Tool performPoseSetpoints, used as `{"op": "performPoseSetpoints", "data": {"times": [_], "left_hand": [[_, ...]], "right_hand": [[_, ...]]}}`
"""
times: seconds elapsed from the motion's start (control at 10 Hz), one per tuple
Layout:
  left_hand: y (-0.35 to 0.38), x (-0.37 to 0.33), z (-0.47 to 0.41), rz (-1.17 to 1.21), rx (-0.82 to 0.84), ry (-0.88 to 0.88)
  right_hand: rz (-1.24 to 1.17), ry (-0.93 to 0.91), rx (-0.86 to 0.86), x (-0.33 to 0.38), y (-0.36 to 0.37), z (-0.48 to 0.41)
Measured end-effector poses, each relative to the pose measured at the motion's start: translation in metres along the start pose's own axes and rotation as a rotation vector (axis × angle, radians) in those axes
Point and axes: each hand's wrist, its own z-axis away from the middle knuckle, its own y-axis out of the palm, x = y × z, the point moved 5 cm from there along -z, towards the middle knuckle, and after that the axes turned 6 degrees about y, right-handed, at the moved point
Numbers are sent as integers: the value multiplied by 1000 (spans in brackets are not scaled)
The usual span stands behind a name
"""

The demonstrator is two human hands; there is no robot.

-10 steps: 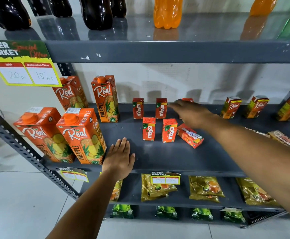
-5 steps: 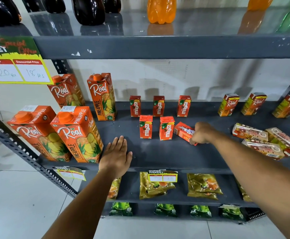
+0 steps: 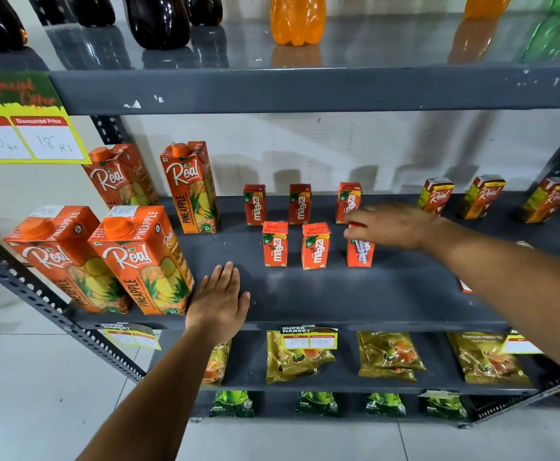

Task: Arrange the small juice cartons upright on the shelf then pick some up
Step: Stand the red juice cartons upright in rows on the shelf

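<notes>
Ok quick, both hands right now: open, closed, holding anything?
Left hand: open, flat on the shelf, holding nothing.
Right hand: fingers on top of the upright small Maaza carton; whether it grips cannot be told.

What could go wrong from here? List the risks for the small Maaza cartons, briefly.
1. The right hand has its grip on the top of the front-right Maaza carton, which stands straw side out; a rough release could topple it.
2. That hand sits close in front of the back-right Maaza carton; pulling back carelessly might knock it over.
3. The front-middle Maaza carton stands near the held one, so one fall could possibly tip its neighbour.
</notes>
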Motion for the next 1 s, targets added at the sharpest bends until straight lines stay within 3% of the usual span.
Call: {"op": "performPoseSetpoints", "data": {"times": [0.2, 0.3, 0.5, 0.7, 1.0], "left_hand": [[0, 0, 1, 1, 0, -4], [0, 0, 1, 0, 10, -3], [-1, 0, 1, 10, 7, -2], [-1, -1, 1, 14, 10, -4], [0, 1, 0, 12, 19, 1]], "right_hand": [[150, -187, -56, -5, 0, 1], [112, -143, 67, -8, -9, 3], [148, 64, 80, -17, -10, -4], [-148, 431, 52, -15, 5, -25], [-235, 581, 27, -8, 2, -15]]}}
